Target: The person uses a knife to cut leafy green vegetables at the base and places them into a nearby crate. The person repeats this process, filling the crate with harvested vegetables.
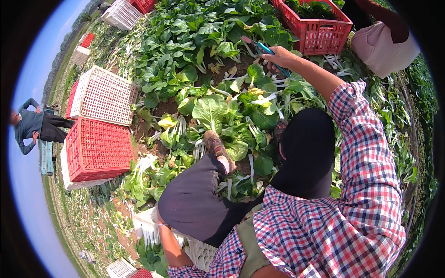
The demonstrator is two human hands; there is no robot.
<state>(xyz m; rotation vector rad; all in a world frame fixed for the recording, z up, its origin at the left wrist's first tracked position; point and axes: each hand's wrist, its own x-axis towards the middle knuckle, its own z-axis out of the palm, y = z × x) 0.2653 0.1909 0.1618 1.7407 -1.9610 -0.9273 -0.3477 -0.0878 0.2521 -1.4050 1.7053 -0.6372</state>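
Observation:
My right hand (283,57) grips a blue-handled cutting tool (262,48), its brownish blade pointing away over leafy greens. Standing pak choi plants (174,55) with dark green leaves fill the bed beyond it. Nearer, cut pak choi (259,100) with white stalks lies on the ground, around my shoe (217,146). My left forearm (174,243) reaches down beside my bent left knee. Past the wrist, my left hand (160,218) is almost wholly hidden behind the leg, so its grip does not show.
A red plastic crate (323,38) holding greens stands ahead right, beside another person's pale garment (382,48). White (104,95) and red crates (99,149) are stacked at left, near a standing person (34,125). Below me is a white crate (201,252); a pak choi bunch (144,170) lies nearby.

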